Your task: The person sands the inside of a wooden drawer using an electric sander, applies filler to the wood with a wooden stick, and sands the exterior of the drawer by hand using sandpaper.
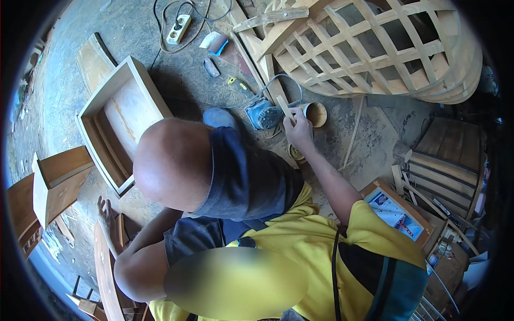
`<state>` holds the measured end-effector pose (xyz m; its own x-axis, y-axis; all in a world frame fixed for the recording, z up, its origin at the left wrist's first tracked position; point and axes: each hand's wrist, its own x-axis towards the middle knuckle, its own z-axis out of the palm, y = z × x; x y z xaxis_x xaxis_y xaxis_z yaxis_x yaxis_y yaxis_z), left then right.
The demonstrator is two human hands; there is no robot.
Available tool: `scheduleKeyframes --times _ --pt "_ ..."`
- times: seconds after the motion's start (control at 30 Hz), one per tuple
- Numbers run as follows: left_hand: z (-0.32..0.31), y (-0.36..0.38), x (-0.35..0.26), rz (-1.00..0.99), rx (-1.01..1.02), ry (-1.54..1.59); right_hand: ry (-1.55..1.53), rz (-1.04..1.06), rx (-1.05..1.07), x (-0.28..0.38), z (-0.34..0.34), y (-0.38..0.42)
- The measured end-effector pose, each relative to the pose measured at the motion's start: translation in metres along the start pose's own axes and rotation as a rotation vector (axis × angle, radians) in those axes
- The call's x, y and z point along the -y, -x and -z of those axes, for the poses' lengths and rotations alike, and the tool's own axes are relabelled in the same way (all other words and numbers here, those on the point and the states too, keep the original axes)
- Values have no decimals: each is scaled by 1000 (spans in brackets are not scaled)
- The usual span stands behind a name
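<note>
My right hand (300,131) is closed round a flat wooden stick (286,109), which points up and left from my fingers. Right beside that hand stands an open can (317,114) with tan stuff inside. A second, smaller can (294,154) shows partly below my wrist. At the left, my left hand (106,215) has its fingers apart and holds nothing; it is nearest to a curved wooden board (103,267). Just above it lies a shallow wooden box like a drawer (143,80), its corner partly hidden by my bent knee (171,160).
A large wooden lattice frame (369,48) fills the upper right. A power strip (179,30) with cables, a yellow-handled tool (239,84) and a blue and dark object (261,113) lie on the floor. A slatted wooden piece (447,160) and a framed picture (396,214) stand at right.
</note>
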<state>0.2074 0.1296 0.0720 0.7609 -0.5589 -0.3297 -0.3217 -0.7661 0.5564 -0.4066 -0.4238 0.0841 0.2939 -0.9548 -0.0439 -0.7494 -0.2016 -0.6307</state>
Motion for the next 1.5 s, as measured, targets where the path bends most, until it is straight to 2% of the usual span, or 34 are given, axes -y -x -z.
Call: scheduleKeyframes --times 0.07,0.1,0.13,0.2,0.27,0.3,0.33,0.43,0.53,0.57,0.7,0.73,0.77,0.8,0.87,0.93,0.97,1.0,1.07,1.13,1.17,1.2,1.27,1.37,1.43,1.5 --pt "31 0 -15 -15 8 -21 -5 -71 2 -14 -7 2" --pt "43 9 -48 22 -22 -14 -6 -29 -70 -30 -12 6" --pt "59 5 -56 -30 0 -55 1 12 -143 -41 -7 11" --pt "88 -3 -70 -101 -6 -1 35 -61 -88 -58 10 29" --pt "112 -5 -103 -151 -12 -62 36 -147 -126 -91 14 53" --pt "123 -11 -110 -225 -23 -95 60 -275 -88 -88 26 63" --pt "127 -10 -138 -257 -28 -140 60 -281 -91 -95 31 64" --pt "141 -26 -194 -236 24 -232 120 -402 -137 -122 29 90" --pt "138 -53 -237 -233 94 -250 219 -103 49 -128 24 97" --pt "133 -64 -250 -247 120 -311 202 -136 217 -127 23 96" --pt "87 -76 -295 -391 112 -438 318 -225 275 -102 21 85" --pt "71 -75 -310 -445 104 -445 324 -274 385 -97 23 79" --pt "57 -65 -323 -381 154 -461 328 -323 499 -95 28 77" --pt "48 -73 -306 -486 184 -504 327 -322 487 -95 31 76" --pt "32 -57 -320 -348 318 -509 384 -345 525 -93 30 70" --pt "26 -58 -314 -409 414 -496 413 -222 287 -130 17 75" --pt "25 -56 -317 -380 405 -495 365 -154 347 -167 11 70" --pt "25 -55 -313 -452 366 -467 316 -77 420 -193 9 64" --pt "29 -39 -342 -379 354 -516 192 122 279 -154 53 60" --pt "38 -32 -339 -350 328 -496 128 66 186 -122 91 48" --pt "30 -36 -343 -360 346 -475 137 90 71 -110 105 46" --pt "29 -38 -338 -396 338 -468 158 99 -53 -103 115 37" --pt "26 -41 -335 -332 359 -432 286 57 -145 -105 124 25" --pt "23 -46 -334 -407 372 -463 426 -10 -167 -119 111 19" --pt "21 -40 -341 -424 374 -459 543 -9 100 -118 85 11" --pt "25 -28 -362 -409 376 -459 411 71 149 -124 69 19"
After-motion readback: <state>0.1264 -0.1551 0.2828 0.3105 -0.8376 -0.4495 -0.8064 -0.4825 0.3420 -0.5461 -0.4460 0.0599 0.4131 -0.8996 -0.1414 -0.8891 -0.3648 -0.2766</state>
